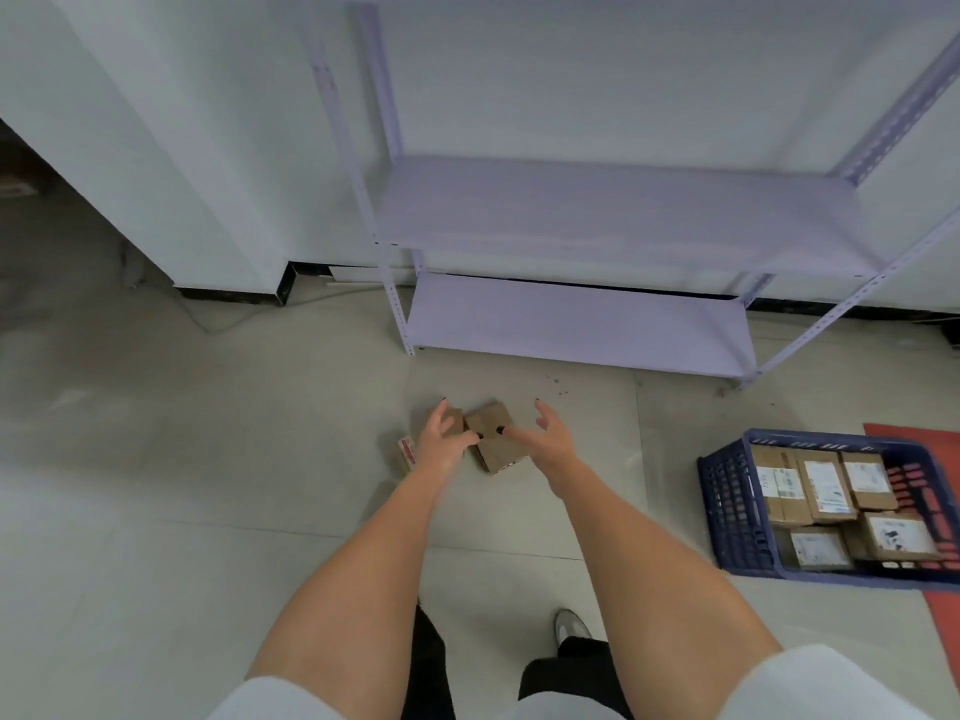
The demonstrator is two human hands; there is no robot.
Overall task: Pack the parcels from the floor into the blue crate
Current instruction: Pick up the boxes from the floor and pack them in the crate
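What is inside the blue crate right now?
The blue crate holds several brown cardboard parcels, most with white labels facing up. Anything beneath them is covered.

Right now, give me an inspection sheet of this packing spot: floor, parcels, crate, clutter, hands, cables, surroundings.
Surface: grey tiled floor, a few dark specks near the shelf.
Job's things: cardboard parcels clustered on the floor; blue crate to the right, already holding several labelled boxes.
Clutter: nothing seen.
Hands: left hand and right hand reach toward the parcels, fingers spread; contact unclear.
Cables: thin cable along the floor by the wall.
Surroundings: lilac metal shelf, bare; red mat under the crate.
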